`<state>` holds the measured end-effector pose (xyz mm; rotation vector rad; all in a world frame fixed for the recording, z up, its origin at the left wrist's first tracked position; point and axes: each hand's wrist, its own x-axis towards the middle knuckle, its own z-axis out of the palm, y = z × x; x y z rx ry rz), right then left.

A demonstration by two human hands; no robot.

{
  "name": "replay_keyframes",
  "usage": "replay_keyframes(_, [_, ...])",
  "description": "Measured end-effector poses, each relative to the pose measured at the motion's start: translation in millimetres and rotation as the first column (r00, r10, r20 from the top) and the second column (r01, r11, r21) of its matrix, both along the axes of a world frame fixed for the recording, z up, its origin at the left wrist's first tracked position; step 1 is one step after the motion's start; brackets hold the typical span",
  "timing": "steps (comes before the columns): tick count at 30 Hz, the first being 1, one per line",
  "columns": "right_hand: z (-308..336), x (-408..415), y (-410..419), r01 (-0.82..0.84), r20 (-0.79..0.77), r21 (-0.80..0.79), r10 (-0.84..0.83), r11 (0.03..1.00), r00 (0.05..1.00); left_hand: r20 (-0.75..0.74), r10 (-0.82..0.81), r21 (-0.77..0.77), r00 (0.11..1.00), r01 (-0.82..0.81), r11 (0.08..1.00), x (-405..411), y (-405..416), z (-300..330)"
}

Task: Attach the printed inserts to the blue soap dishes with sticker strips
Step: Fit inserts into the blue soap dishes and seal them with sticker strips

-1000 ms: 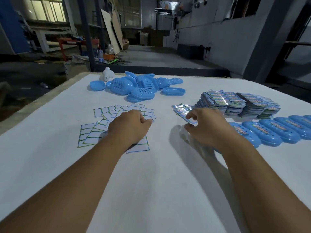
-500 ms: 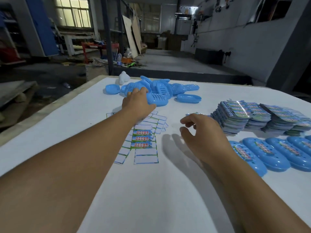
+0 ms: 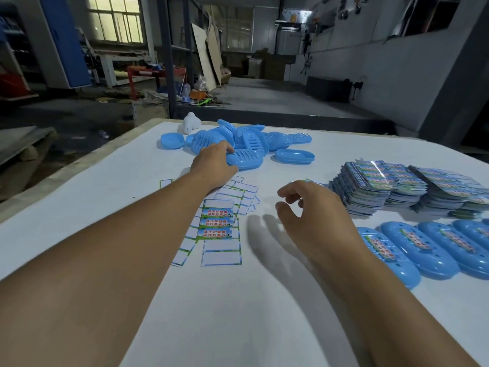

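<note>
A heap of blue soap dishes (image 3: 251,140) lies at the far middle of the white table (image 3: 238,313). My left hand (image 3: 213,165) reaches into it and grips the nearest slotted dish (image 3: 246,158). Sticker strips (image 3: 218,226) lie scattered below my left wrist, some with printed labels still on them. My right hand (image 3: 315,215) hovers above the table with fingers loosely curled, holding nothing that I can see. Stacks of printed inserts (image 3: 383,186) stand to its right. Finished dishes with labels (image 3: 420,247) lie in a row at the right edge.
A small white object (image 3: 191,123) stands at the table's far edge beside the heap. A single dish (image 3: 295,156) lies apart to the right of the heap. Beyond the table are a concrete floor, metal posts and workshop clutter.
My left hand left the sticker strips and reached forward to the dish heap, closing on a slotted dish. My right hand lifted off the loose inserts and now hovers.
</note>
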<state>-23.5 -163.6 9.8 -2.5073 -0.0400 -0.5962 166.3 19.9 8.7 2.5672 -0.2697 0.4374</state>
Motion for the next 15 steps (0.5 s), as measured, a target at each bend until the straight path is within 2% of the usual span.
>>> replay_keyframes(4, [-0.2,-0.6,-1.1,0.002,0.005,0.006,-0.002,1.0,1.0,-0.022,-0.037,-0.096,0.999,0.035,0.995,-5.7,-0.1,-0.1])
replay_keyframes(7, [0.3,0.0,-1.1,0.008,0.002,0.017,-0.008,1.0,1.0,0.001,-0.054,-0.097,0.999,0.054,0.994,-16.4,1.4,3.6])
replay_keyframes(12, [0.9,-0.3,0.5,0.013,-0.018,0.006,-0.013,1.0,1.0,-0.074,-0.158,0.143,0.985,0.167,0.975,-35.4,16.0,10.8])
replay_keyframes(15, [2.0,-1.6,1.2,0.015,-0.022,0.002,-0.015,1.0,1.0,-0.089,-0.112,0.176,0.99,0.126,0.976,-37.1,22.6,10.0])
